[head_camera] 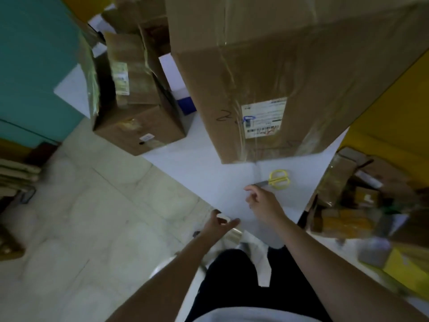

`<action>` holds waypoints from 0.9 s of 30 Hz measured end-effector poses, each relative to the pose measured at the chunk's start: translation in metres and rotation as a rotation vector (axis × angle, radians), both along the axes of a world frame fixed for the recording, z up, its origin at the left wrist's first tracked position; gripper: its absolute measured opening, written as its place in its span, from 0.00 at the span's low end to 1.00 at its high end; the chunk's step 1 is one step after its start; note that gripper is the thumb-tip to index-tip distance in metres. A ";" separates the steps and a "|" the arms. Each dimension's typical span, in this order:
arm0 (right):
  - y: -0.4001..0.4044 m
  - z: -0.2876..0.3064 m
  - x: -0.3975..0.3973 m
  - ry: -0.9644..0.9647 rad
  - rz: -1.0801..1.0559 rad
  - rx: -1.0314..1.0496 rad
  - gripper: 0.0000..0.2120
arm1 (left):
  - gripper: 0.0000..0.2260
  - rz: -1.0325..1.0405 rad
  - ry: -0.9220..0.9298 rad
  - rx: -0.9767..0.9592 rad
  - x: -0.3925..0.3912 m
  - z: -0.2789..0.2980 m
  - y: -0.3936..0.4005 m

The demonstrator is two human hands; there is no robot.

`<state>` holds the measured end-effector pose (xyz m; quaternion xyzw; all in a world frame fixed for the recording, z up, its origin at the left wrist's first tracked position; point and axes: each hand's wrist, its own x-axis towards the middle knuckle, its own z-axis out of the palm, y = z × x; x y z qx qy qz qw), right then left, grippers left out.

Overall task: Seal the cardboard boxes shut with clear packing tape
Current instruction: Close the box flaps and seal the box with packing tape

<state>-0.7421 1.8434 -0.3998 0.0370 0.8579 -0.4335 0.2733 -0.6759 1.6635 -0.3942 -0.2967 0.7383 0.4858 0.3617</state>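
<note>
Head view: left hand grips a roll of clear packing tape at the near edge of the white tabletop, fingers curled over the roll's top; right hand is empty and loosely spread, fingertips just beside the blade tip of yellow-handled scissors lying flat, contact unclear due to blur. Large cardboard box stands on the tabletop beyond the scissors, clear tape already down its face, shipping label on the near side; a smaller cardboard box sits to its left.
</note>
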 end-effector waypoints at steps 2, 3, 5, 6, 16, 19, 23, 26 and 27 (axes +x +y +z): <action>0.006 -0.006 0.002 -0.002 -0.061 -0.030 0.14 | 0.33 -0.008 0.040 0.089 -0.002 -0.011 0.009; 0.008 -0.005 0.003 -0.003 -0.065 -0.021 0.15 | 0.35 0.000 0.046 0.128 -0.003 -0.014 0.010; 0.013 0.000 0.007 -0.033 -0.056 0.012 0.16 | 0.39 0.012 0.037 0.160 -0.007 -0.012 0.008; 0.015 0.005 0.008 -0.054 -0.051 0.031 0.16 | 0.39 -0.007 0.013 0.151 -0.009 -0.008 0.006; 0.020 0.030 0.028 -0.423 -0.298 -0.071 0.12 | 0.12 -0.086 -0.452 0.368 -0.026 0.037 -0.013; 0.012 0.047 0.033 -0.688 -0.317 -0.178 0.26 | 0.17 -0.405 -0.426 0.271 -0.025 0.057 -0.015; 0.003 0.088 0.034 -0.769 -0.205 -0.302 0.35 | 0.11 -0.827 -0.158 0.057 -0.028 0.113 -0.011; 0.011 0.140 0.028 -0.718 -0.170 -0.500 0.32 | 0.09 -0.857 0.075 0.066 -0.033 0.162 -0.013; 0.015 0.160 0.025 -0.663 -0.144 -0.536 0.27 | 0.10 -0.837 0.131 0.087 -0.036 0.179 -0.012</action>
